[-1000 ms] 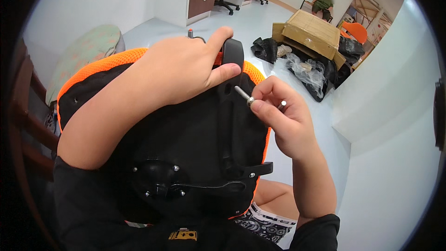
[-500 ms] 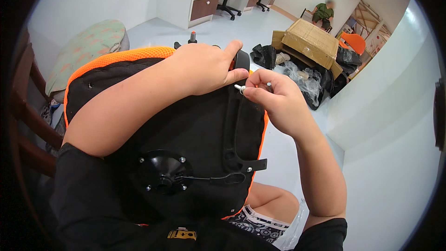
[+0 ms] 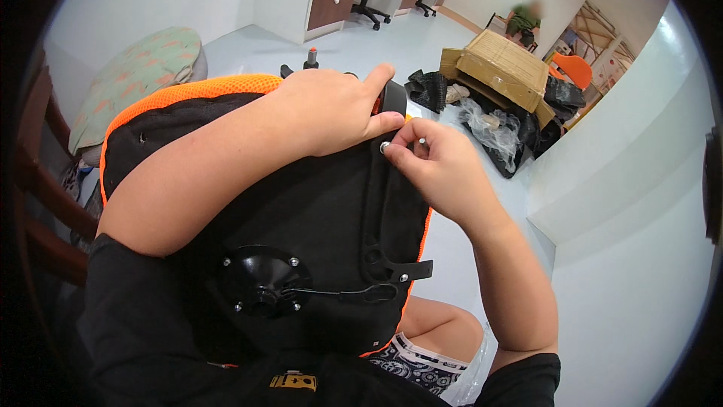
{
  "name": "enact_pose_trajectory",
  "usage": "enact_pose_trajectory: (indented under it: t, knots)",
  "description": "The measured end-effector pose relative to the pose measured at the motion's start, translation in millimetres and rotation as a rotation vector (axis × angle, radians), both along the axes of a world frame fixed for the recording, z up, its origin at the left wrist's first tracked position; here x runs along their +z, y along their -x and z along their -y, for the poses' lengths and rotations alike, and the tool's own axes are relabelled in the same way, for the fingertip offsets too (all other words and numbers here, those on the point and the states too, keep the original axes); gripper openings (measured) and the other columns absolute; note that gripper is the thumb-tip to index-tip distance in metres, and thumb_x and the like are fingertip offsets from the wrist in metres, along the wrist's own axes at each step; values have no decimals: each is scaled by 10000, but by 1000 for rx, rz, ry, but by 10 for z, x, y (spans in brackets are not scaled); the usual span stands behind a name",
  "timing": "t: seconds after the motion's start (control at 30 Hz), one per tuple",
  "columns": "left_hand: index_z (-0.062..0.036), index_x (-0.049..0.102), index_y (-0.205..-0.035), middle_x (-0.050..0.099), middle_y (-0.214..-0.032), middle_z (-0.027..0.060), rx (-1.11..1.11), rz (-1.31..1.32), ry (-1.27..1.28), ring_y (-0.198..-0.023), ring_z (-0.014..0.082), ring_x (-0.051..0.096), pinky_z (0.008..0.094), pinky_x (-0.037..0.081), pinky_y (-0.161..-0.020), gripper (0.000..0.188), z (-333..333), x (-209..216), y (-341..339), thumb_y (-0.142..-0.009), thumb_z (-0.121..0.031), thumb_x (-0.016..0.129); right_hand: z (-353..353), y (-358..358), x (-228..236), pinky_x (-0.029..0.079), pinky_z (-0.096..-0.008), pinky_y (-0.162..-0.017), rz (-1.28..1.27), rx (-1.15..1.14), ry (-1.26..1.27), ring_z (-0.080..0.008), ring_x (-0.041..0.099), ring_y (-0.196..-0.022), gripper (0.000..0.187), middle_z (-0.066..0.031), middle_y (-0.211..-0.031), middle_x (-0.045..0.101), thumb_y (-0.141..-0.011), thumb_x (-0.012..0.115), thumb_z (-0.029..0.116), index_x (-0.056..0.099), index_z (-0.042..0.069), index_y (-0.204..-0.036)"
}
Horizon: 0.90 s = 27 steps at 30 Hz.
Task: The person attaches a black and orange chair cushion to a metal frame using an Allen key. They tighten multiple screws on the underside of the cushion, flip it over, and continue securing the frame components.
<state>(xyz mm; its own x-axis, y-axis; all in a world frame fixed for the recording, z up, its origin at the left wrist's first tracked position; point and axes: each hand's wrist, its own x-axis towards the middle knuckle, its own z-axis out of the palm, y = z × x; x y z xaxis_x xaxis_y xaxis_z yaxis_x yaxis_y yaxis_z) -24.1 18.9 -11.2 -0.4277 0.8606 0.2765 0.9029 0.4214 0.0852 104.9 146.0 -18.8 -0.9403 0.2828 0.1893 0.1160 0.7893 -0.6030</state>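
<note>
The right hand [image 3: 443, 164] pinches a bolt [image 3: 385, 147] at the black armrest [image 3: 394, 98], head outward, long axis pointing into it (the shank, bare earlier, is hidden); the left hand [image 3: 335, 112] clasps the armrest.

We can read no words or numbers here. On the black T-shirt [image 3: 143, 317] we see a small yellow print [image 3: 294, 382] shaped like a game device, and on the patterned shorts [image 3: 418, 371] a white band [image 3: 433, 354] bears dark marks too small for us to make out.
</note>
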Motion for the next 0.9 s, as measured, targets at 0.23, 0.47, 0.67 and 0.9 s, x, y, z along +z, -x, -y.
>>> enact_pose_trajectory:
  t: [0.23, 0.47, 0.67, 0.9]
  knots:
    - [-53, 341, -1301, 650, -809, 219, 2, 37, 21, -798, 390, 632, 447, 480, -713, 522, 16, 37, -18, -941, -425, 410, 78, -61, -100, 440, -294, -532, -252, -15, -71, -193, 558, -540, 142, -101, -641, 582, -788, 674, 151, 603, 39, -840]
    - [-50, 334, -1313, 650, -851, 228, 4, 63, 28, -827, 398, 624, 456, 472, -748, 507, 10, 58, -50, -947, -398, 387, -62, -31, -328, 456, -314, -519, -544, 133, -443, -223, 609, -574, 118, -64, -680, 627, -773, 677, 117, 610, 95, -869]
    - [-44, 339, -1315, 650, -851, 225, 18, 59, 31, -828, 397, 622, 457, 469, -754, 516, 3, 53, -59, -937, -388, 407, -95, -49, -319, 433, -319, -516, -569, 169, -644, -197, 590, -552, 167, -9, -631, 593, -744, 671, 98, 587, 140, -883]
    - [-55, 335, -1329, 653, -828, 212, 0, 34, -5, -806, 398, 620, 451, 470, -729, 509, -27, -10, -19, -939, -372, 415, -92, -1, -355, 441, -325, -517, -564, 127, -633, -206, 589, -539, 208, -15, -617, 581, -725, 686, 133, 558, 131, -889]
